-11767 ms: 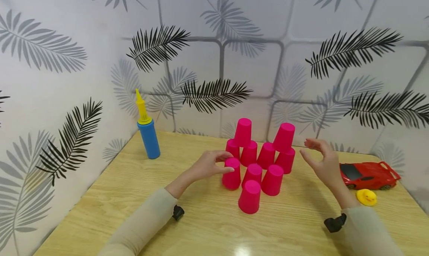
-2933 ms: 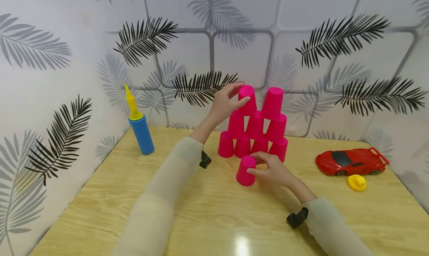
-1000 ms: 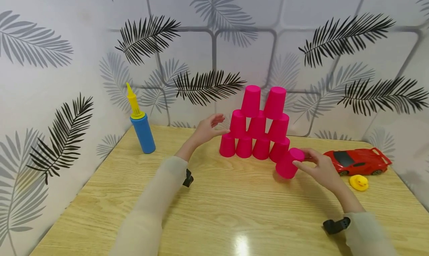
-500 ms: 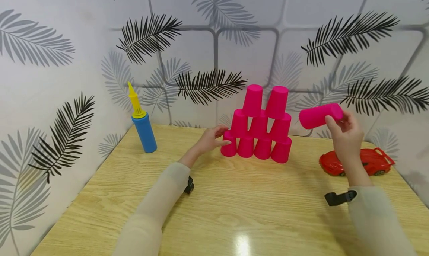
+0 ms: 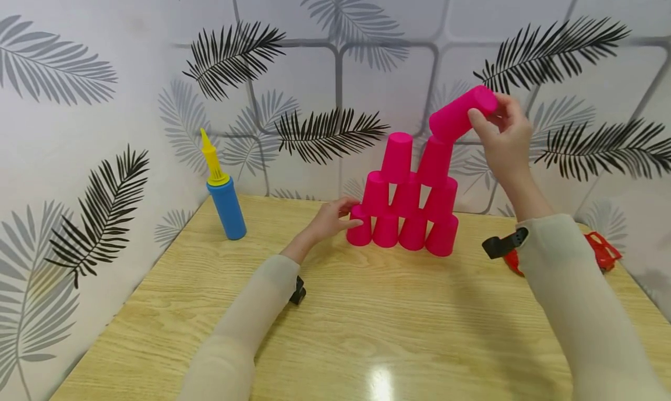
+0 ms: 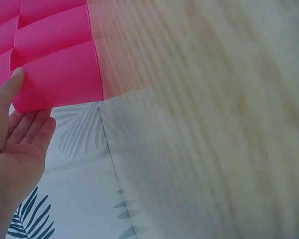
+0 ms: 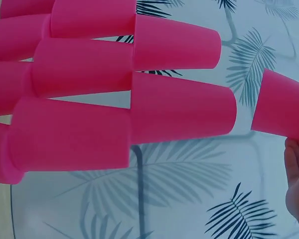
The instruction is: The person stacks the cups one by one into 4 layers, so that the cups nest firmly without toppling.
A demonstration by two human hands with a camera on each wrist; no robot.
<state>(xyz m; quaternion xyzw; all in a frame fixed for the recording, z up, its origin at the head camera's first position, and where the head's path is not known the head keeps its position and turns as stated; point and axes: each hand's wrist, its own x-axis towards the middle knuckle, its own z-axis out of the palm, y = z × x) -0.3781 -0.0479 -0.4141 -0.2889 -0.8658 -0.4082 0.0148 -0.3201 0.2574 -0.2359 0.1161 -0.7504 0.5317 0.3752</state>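
Observation:
Pink cups stand upside down in a three-tier stack, with two cups, a left top cup [image 5: 397,158] and a right top cup [image 5: 436,163], on its upper tier. My right hand [image 5: 507,141] grips another pink cup [image 5: 461,116], tilted with its mouth down to the left, just above the right top cup. A narrow gap separates the held cup [image 7: 284,107] from the stack in the right wrist view. At the bottom left, my left hand [image 5: 327,219] holds the end cup [image 5: 360,233], thumb in front and fingers partly hidden behind it.
A blue and yellow hand pump [image 5: 227,208] stands at the table's left. A red toy car [image 5: 603,252] on the right is mostly covered by my right sleeve. The patterned wall [image 5: 309,80] rises close behind the stack. The wooden table [image 5: 367,319] extends in front.
My right hand has lifted the loose cup from the table by the stack's right end, tipped it and brought it over the top. My left hand has moved down onto the bottom left cup.

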